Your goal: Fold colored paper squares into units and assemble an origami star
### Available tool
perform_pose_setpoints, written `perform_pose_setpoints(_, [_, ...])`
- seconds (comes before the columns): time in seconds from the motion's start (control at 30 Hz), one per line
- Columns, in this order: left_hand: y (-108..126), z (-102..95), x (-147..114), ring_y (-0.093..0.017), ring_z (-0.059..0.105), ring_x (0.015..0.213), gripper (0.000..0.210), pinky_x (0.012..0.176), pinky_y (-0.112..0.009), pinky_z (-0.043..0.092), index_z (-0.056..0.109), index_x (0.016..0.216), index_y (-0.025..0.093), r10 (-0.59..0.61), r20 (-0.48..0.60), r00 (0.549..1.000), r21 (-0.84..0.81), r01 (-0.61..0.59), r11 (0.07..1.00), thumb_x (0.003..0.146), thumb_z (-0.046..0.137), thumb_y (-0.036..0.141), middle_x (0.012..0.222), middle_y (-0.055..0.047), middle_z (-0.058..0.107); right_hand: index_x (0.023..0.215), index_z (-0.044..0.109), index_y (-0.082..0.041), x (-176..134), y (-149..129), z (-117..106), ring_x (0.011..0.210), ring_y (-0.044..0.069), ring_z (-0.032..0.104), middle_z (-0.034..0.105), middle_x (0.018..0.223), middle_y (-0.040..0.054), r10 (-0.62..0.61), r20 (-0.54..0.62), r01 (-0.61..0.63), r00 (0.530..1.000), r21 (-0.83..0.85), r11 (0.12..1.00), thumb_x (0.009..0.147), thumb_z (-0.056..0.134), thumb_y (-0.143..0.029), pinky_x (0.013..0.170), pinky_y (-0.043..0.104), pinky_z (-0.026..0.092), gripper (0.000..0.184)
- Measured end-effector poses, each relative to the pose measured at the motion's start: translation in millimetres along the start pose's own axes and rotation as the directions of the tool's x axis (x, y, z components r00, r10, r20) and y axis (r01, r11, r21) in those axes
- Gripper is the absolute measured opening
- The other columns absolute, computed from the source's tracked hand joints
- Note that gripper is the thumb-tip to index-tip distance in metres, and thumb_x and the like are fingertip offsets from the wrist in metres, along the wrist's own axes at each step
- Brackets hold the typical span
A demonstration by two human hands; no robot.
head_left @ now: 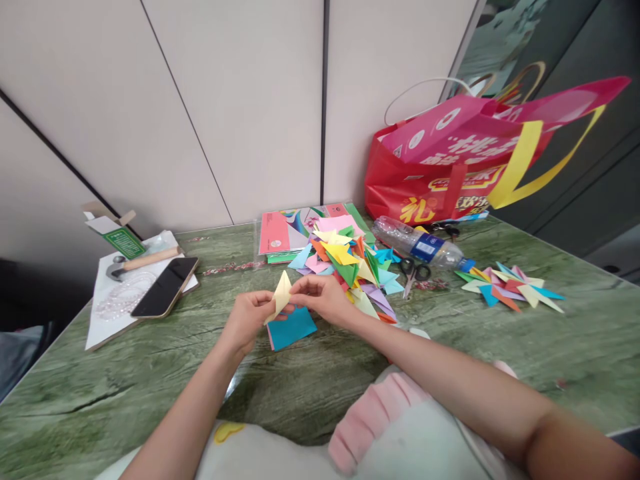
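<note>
A folded piece of pale yellow origami paper (281, 297) is held upright between my two hands above the table. My left hand (249, 319) pinches it from the left, thumb in front. On its right edge the fingertips of my right hand (325, 300) are closed; some of them are hidden. Just below lies blue square paper (293, 329) with a pink edge showing under it. Behind my right hand spreads a heap of folded paper pieces (345, 257) in many colours. Another cluster of folded pieces (510, 287) lies farther right.
Packs of coloured paper (280, 233) lie against the wall. Scissors (414, 272) and a plastic bottle (425, 245) are right of the heap, before a red bag (425, 173). A phone (166, 287), a hammer (145, 260) and a small box (120, 235) occupy the left side.
</note>
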State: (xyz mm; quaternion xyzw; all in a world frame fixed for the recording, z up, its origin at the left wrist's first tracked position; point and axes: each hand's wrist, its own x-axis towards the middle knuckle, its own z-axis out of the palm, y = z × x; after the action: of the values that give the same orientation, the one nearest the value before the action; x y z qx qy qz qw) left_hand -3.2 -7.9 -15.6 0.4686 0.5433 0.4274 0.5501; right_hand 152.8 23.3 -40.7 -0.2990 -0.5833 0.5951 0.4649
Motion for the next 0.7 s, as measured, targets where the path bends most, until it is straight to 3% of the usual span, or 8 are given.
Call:
perform_pose_setpoints(0.17, [0.5, -0.5, 0.3, -0.020, 0.064, 0.066, 0.027, 0.064, -0.030, 0.051, 0.069, 0.075, 0.011, 0.011, 0.068, 0.998, 0.021, -0.013, 1.000, 0.063, 0.067, 0.035, 0.070, -0.008, 0.071, 0.069, 0.058, -0.013, 1.5, -0.6, -1.3, 0.053, 0.008, 0.054, 0.060, 0.063, -0.0017, 0.028, -0.008, -0.028, 1.000, 0.041, 0.999, 0.057, 0.071, -0.026, 0.054, 0.022, 0.045, 0.022])
perform_pose_setpoints(0.37, [6.0, 0.6, -2.0, -0.024, 0.064, 0.077, 0.050, 0.069, -0.033, 0.050, 0.068, 0.080, 0.007, 0.062, 0.089, 0.994, -0.023, -0.061, 0.998, 0.076, 0.046, 0.052, 0.077, -0.012, 0.070, 0.068, 0.056, -0.014, 2.5, -2.8, -2.5, 0.054, 0.008, 0.055, 0.059, 0.062, -0.0027, 0.067, -0.045, -0.064, 0.997, 0.066, 0.996, 0.056, 0.072, -0.028, 0.053, 0.022, 0.046, 0.025])
perform_pose_setpoints(0.53, [7.3, 0.5, -3.4, -0.022, 0.065, 0.078, 0.036, 0.073, -0.031, 0.050, 0.064, 0.092, 0.011, 0.091, 0.159, 0.983, 0.040, -0.098, 0.994, 0.063, 0.069, 0.032, 0.085, -0.010, 0.070, 0.068, 0.055, -0.014, 2.3, -5.0, -1.9, 0.054, 0.008, 0.055, 0.059, 0.062, -0.0027, 0.088, -0.065, -0.082, 0.994, 0.088, 0.993, 0.057, 0.071, -0.027, 0.052, 0.022, 0.046, 0.023])
perform_pose_setpoints(0.7, [6.7, 3.3, -4.8, -0.021, 0.066, 0.070, 0.030, 0.068, -0.032, 0.054, 0.064, 0.085, 0.010, 0.030, 0.088, 0.996, -0.011, -0.029, 1.000, 0.061, 0.071, 0.026, 0.078, -0.009, 0.071, 0.069, 0.054, -0.014, 2.0, -2.2, -1.8, 0.054, 0.008, 0.055, 0.059, 0.063, -0.0023, 0.078, -0.050, -0.074, 0.996, 0.078, 0.994, 0.060, 0.069, -0.024, 0.051, 0.021, 0.046, 0.021])
